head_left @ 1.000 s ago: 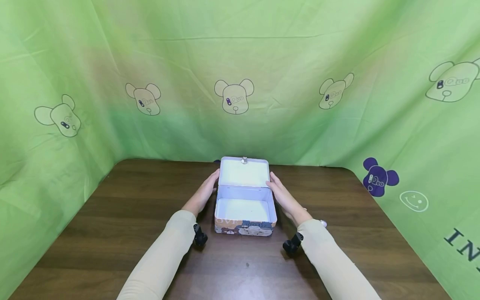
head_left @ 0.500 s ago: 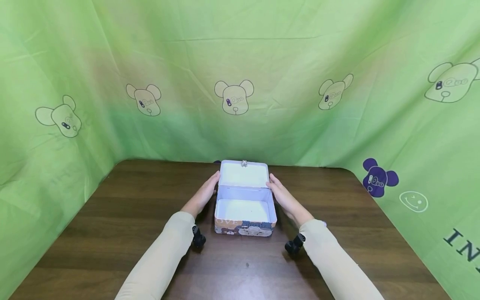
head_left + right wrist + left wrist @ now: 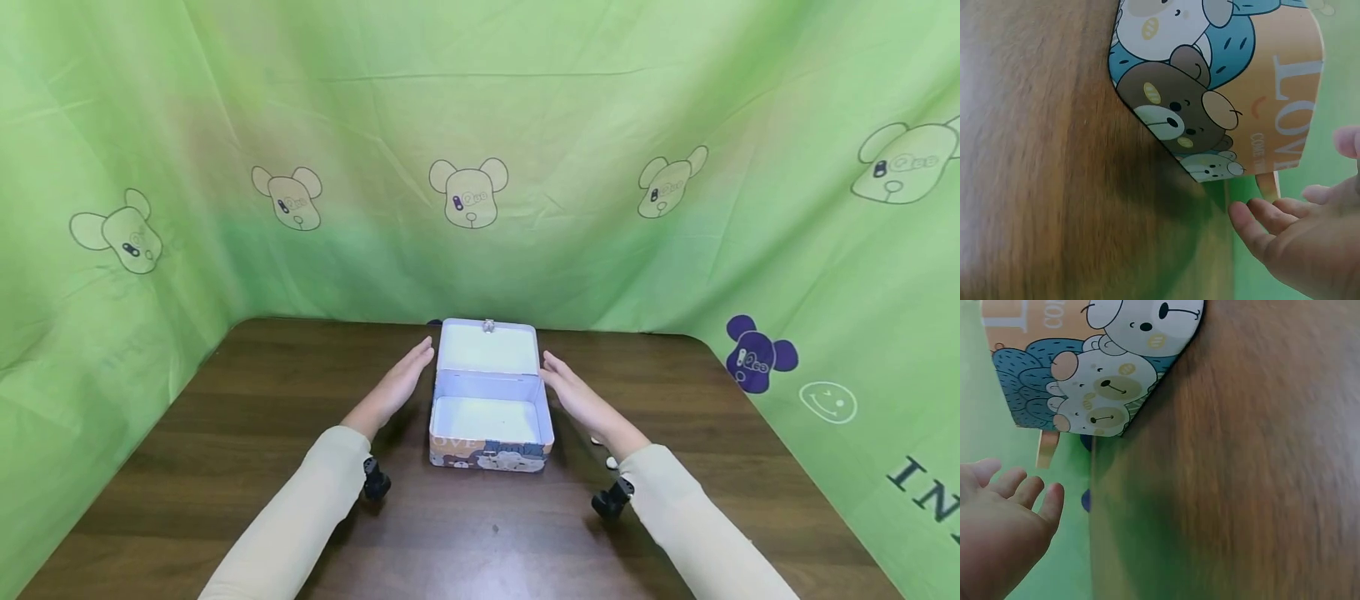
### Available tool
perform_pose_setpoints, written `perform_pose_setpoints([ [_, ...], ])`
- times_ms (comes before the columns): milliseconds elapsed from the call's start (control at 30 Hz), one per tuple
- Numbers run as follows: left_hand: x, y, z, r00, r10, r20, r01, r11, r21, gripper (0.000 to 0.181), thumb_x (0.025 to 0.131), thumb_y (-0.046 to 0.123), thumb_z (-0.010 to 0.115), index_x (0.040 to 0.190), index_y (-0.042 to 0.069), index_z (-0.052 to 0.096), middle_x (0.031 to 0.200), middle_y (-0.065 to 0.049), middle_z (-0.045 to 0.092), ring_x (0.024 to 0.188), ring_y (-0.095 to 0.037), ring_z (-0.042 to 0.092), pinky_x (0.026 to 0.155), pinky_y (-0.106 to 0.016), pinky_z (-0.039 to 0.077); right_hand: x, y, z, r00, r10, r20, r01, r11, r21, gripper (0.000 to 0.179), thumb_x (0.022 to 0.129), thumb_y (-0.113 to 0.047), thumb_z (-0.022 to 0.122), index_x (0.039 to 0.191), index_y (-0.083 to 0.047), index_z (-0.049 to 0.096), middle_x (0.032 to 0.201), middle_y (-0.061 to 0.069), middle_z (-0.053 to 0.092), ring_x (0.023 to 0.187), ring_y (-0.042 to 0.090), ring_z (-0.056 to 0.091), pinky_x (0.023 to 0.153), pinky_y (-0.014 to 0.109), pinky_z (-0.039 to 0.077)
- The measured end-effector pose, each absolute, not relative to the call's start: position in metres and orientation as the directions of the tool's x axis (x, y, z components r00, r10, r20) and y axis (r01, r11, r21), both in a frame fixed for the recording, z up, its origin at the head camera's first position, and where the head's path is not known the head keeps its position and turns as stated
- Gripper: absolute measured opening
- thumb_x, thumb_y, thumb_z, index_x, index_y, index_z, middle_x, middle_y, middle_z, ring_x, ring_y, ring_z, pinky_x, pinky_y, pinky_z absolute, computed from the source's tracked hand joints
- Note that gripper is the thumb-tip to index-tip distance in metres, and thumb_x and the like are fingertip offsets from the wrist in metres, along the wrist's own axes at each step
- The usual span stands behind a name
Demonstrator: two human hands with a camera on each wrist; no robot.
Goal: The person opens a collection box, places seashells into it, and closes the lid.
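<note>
A tin box [image 3: 487, 457] printed with cartoon bears stands on the table, its hinged lid [image 3: 487, 348] raised and leaning back. Pale, bare walls and floor show inside, and a metal clasp [image 3: 489, 326] sits at the lid's top edge. To the left of the box is my left hand [image 3: 393, 387], fingers extended, apart from it. My right hand [image 3: 588, 404] is on the other side with fingers straight, close to the lid's hinge corner. Each wrist view shows a gap between the hand and the printed side wall [image 3: 1104, 381]; neither hand holds anything.
The brown wooden table [image 3: 262, 467] reaches back to a green curtain [image 3: 570, 267] with bear prints. Small white items [image 3: 611, 462], too small to identify, lie partly hidden by my right wrist. Black wrist cameras [image 3: 377, 481] hang from both sleeves.
Both hands have drawn away outward from the box's sides. Its lid leans back slightly further than a second ago, while the box has stayed put. Small white items show more beside my right wrist.
</note>
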State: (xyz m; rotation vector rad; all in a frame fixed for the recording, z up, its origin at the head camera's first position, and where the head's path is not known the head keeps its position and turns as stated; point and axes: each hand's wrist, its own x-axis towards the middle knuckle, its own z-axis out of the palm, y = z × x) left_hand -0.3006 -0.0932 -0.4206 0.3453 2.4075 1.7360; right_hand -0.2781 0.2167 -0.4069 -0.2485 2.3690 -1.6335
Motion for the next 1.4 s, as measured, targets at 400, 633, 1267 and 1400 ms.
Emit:
perform_pose_setpoints([
  [400,-0.279,-0.106,-0.411,-0.939,0.342,0.012,0.148,0.373,0.916,0.063,0.108,0.048,0.035,0.162,0.018,0.02,0.165,-0.001,0.02,0.151,-0.025,0.013,0.118,-0.053,0.014,-0.268,0.224,-0.403,-0.943,-0.315,-0.108,-0.04,0.428,-0.903,0.07,0.11,-0.038,0.036,0.161,-0.004,0.004,0.164,0.024,0.004,0.148,0.042,0.015,0.114,0.057,0.024],
  [633,-0.263,-0.106,-0.411,-0.919,0.394,0.01,0.175,0.386,0.906,0.064,0.108,0.047,0.039,0.162,0.02,0.019,0.166,-0.003,0.017,0.151,-0.027,0.012,0.117,-0.056,0.014,-0.262,0.228,-0.401,-0.936,-0.337,-0.098,-0.059,0.425,-0.903,0.066,0.111,-0.031,0.035,0.161,-0.003,0.003,0.163,0.027,0.006,0.147,0.045,0.017,0.113,0.058,0.024],
  [1267,-0.229,-0.1,-0.439,-0.886,0.459,0.062,0.286,0.436,0.853,0.087,0.1,0.033,0.065,0.163,0.015,0.008,0.166,-0.014,0.01,0.15,-0.033,0.01,0.115,-0.061,0.017,-0.247,0.25,-0.4,-0.945,-0.327,-0.033,-0.155,0.53,-0.834,0.064,0.109,-0.039,0.042,0.157,-0.001,0.026,0.157,0.026,0.031,0.14,0.043,0.036,0.111,0.058,0.029],
  [1400,-0.227,-0.1,-0.439,-0.888,0.454,0.068,0.285,0.429,0.857,0.087,0.1,0.032,0.064,0.163,0.016,0.007,0.166,-0.013,0.009,0.151,-0.034,0.01,0.115,-0.06,0.016,-0.246,0.261,-0.4,-0.952,-0.306,0.029,-0.219,0.609,-0.762,0.053,0.107,-0.035,0.047,0.148,-0.001,0.045,0.145,0.024,0.05,0.128,0.04,0.052,0.106,0.058,0.036],
])
